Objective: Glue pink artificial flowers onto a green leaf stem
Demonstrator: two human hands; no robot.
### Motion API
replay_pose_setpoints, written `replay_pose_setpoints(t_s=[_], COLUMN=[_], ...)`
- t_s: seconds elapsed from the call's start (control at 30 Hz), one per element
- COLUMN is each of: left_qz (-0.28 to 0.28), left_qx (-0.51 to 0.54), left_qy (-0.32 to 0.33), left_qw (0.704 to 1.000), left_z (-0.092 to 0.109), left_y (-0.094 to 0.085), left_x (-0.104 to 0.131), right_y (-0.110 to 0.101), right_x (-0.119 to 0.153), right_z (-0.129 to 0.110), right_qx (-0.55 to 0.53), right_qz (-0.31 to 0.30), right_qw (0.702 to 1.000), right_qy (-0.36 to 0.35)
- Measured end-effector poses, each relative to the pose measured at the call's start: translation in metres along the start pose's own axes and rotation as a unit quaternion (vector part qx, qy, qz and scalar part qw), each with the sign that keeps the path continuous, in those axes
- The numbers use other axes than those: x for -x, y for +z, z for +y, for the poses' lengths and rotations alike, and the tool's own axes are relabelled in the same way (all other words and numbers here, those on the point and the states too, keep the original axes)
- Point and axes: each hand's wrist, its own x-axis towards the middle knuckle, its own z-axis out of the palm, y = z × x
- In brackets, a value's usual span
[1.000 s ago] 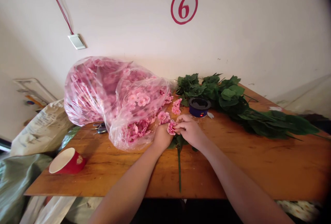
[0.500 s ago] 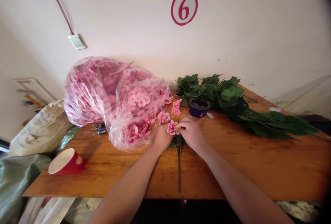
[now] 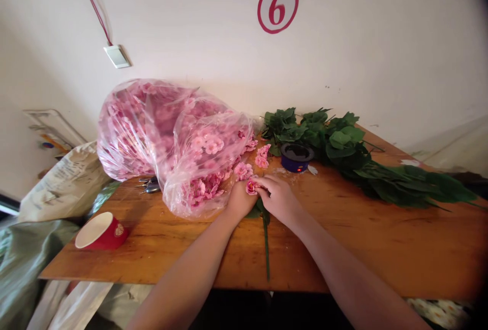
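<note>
A small pink artificial flower [image 3: 251, 186] is pinched in the fingertips of my right hand [image 3: 281, 197], its petals bunched together. Right beside it, my left hand [image 3: 241, 200] is closed around the upper part of a green artificial stem [image 3: 267, 253], though its fingertips are mostly hidden behind the flower and my other hand. Green leaves on the stem show just below both hands, and its lower end points toward the table's near edge. Loose pink blossoms [image 3: 243, 171] lie just beyond my left hand. A dark blue round pot [image 3: 297, 158] with a lit red light stands past my right hand.
A big clear plastic bag [image 3: 168, 167] full of pink blossoms occupies the left of the wooden table [image 3: 362, 248]. Green leafy stems [image 3: 343, 139] are heaped at the back right. A red paper cup [image 3: 110, 233] lies tipped near the left edge, and dark-handled scissors or pliers [image 3: 152, 185] poke from beneath the bag.
My right fingers have closed further over the pink flower, which has turned and looks more bunched. The stem stays between my hands. The whole view has shifted slightly.
</note>
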Motion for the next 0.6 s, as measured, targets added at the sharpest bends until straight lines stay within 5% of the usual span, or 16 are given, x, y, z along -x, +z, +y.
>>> replay_pose_setpoints(t_s=[0.23, 0.6], left_qz=[-0.001, -0.094], left_qx=[0.168, 0.114], left_qy=[-0.028, -0.009], left_qw=[0.985, 0.989], left_z=[-0.004, 0.010], left_y=[-0.001, -0.009], left_x=[-0.003, 0.001], right_y=[-0.018, -0.020], right_x=[-0.004, -0.007], right_z=[0.007, 0.021], right_qx=[-0.034, -0.060], right_qz=[-0.065, -0.058], right_qw=[0.996, 0.993], right_qy=[-0.047, -0.082])
